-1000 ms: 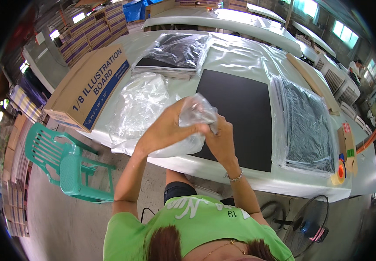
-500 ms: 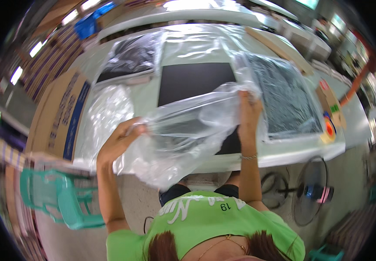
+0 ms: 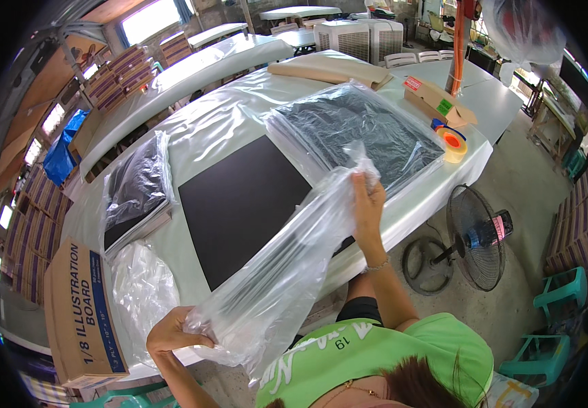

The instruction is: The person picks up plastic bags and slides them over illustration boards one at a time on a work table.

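Note:
Between my two hands a clear plastic bag (image 3: 277, 262) is stretched on a slant, its loose folds hanging down in front of me. One end is gripped at the lower left by my left hand (image 3: 177, 331), thumb and fingers closed on the film. At the upper right my right hand (image 3: 369, 207) pinches the other end, with a crumpled tip sticking up above the fingers. Behind the bag a flat black board (image 3: 239, 197) lies on the table, its near part covered from sight by the film.
Plastic-covered dark boards lie in a stack (image 3: 369, 132) at the right and another stack (image 3: 137, 180) at the left. Crumpled plastic (image 3: 141, 279) sits beside a cardboard box (image 3: 80, 313). Tape (image 3: 452, 144) and a small carton (image 3: 437, 102) are far right. A fan (image 3: 477, 234) stands beyond the table edge.
The view has turned, so the table now appears slanted. My hands are farther apart, and the bag is drawn out longer and narrower between them. Both hands keep their hold.

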`<state>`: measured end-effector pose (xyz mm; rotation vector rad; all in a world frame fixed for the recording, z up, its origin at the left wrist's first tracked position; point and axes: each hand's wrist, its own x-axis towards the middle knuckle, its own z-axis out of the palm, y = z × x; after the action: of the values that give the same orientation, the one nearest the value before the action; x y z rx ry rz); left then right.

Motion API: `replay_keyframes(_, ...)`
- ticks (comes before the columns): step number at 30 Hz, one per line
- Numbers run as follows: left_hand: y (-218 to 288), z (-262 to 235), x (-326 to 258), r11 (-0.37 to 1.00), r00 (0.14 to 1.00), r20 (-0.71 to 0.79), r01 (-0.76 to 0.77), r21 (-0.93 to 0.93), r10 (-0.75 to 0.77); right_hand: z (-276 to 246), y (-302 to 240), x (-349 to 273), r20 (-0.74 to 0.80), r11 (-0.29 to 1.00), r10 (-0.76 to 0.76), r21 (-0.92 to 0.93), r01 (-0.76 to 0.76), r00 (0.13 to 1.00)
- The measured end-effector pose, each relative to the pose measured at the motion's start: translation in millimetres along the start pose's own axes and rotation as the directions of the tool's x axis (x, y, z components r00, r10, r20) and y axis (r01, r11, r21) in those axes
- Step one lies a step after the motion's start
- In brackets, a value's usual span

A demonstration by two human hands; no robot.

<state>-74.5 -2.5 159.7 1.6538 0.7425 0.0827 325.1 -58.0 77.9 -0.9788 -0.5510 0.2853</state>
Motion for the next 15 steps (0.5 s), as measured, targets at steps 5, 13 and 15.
replay_keyframes(5, -92, -21, -19, 0.954, 0.835, -0.549, -0.178, -0.241, 0.017, -28, 8, -1, -0.156, 0.991, 0.105, 0.093, -0.091, 0.982)
replay_keyframes(13, -35, 2, 34, 0.716, 0.81, -0.579, -0.46, -0.526, 0.095, -92, 28, -11, -0.108, 0.988, 0.155, 0.038, -0.152, 0.982)
replay_keyframes(15, -39, 4, 37, 0.877, 0.841, -0.496, -0.391, -0.281, 0.215, -90, 32, -10, -0.082, 0.98, 0.183, 0.097, -0.175, 0.98)
